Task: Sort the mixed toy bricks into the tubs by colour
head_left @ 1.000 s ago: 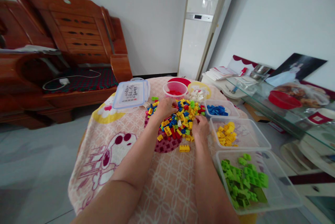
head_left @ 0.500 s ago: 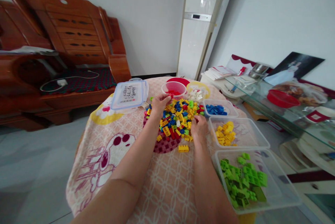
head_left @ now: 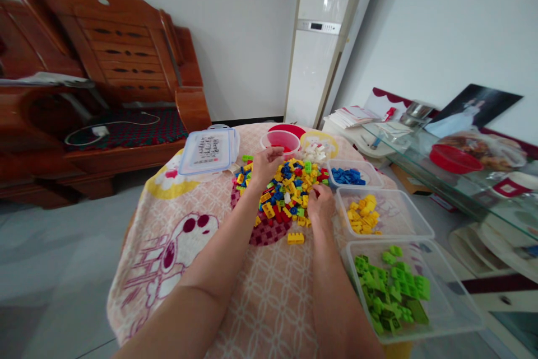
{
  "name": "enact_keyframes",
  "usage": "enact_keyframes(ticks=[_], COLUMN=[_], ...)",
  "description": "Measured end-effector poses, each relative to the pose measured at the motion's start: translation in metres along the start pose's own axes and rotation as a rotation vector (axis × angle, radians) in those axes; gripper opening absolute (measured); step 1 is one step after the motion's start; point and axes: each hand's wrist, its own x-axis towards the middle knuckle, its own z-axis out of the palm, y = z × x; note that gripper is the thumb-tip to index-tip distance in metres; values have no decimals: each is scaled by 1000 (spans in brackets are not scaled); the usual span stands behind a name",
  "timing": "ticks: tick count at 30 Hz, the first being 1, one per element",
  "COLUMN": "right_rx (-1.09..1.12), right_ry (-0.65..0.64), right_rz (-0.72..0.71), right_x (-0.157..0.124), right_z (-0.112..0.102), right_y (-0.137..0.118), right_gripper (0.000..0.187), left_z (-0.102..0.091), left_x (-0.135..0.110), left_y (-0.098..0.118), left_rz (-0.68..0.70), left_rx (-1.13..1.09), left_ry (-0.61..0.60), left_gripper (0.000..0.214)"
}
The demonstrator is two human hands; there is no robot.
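Note:
My left hand reaches over the near rim of a round pink-rimmed tub that has red bricks in it. Its fingers are stretched out, and no brick shows between them. At the right side of a mixed heap of toy building bricks, my right hand has its fingers curled together. A bit of dark red shows at those fingertips, apparently a small red brick, mostly hidden. One yellow brick lies apart in front of the heap.
Clear boxes along the right hold blue bricks, yellow bricks and green bricks. White bricks lie behind the heap. A blue-edged lid rests at the left on the patterned tablecloth. A glass shelf stands at right.
The red brick in my left fingers is gone from them, and those fingers have straightened over the tub. That hand has shifted slightly right. My right hand has barely moved.

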Motion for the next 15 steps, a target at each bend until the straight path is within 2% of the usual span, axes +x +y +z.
enact_keyframes(ticks=[5, 8, 11, 15], right_rx=[-14, -25, -31, -22], right_ry=[17, 2, -9, -5], right_rz=[-1, 12, 15, 5], right_x=[-1, 0, 0, -1], right_z=[0, -1, -3, -4], right_y=[-1, -3, -5, -5], right_gripper=[23, 22, 22, 22], left_z=[20, 34, 41, 41], left_x=[-17, -27, -32, -33], left_y=[11, 11, 8, 7], left_rz=[208, 289, 283, 272], left_rx=[525, 753, 877, 852], left_ry=[-186, -274, -301, -272], left_gripper=[30, 32, 29, 24])
